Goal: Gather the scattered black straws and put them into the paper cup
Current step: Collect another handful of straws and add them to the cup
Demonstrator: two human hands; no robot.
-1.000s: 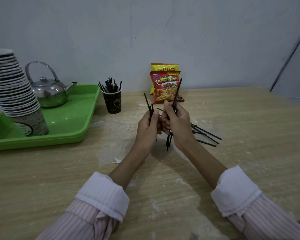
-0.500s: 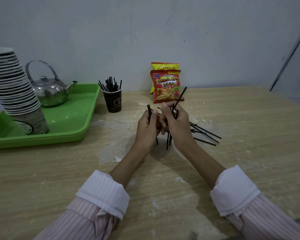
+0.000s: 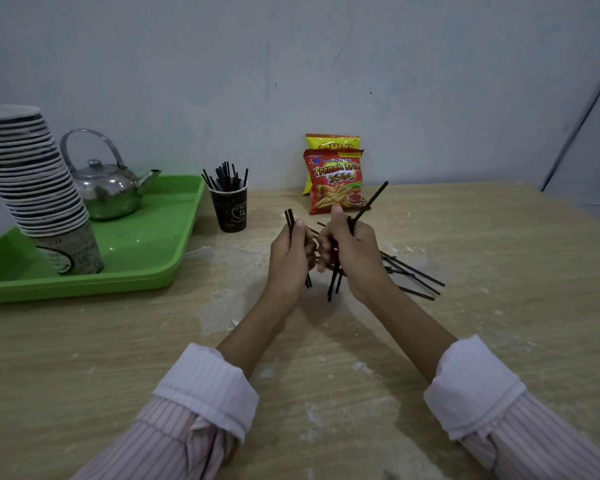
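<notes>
My left hand (image 3: 290,259) grips a couple of black straws, their tips (image 3: 289,216) poking up above the thumb. My right hand (image 3: 352,256) is closed around a small bunch of black straws; one long straw (image 3: 373,200) slants up to the right and several ends hang below the fist. Both hands are close together above the wooden table. Several loose black straws (image 3: 414,275) lie on the table just right of my right hand. The dark paper cup (image 3: 230,211) stands upright behind and left of my hands, holding several straws.
A green tray (image 3: 146,268) at the left carries a metal kettle (image 3: 110,188) and a tall stack of paper cups (image 3: 39,188). Two snack bags (image 3: 335,181) lean against the wall behind my hands. The table's right edge (image 3: 575,216) runs diagonally.
My hands have moved slightly apart and the left-hand straws sit lower in the grip. The long straw in my right hand has tilted further to the right.
</notes>
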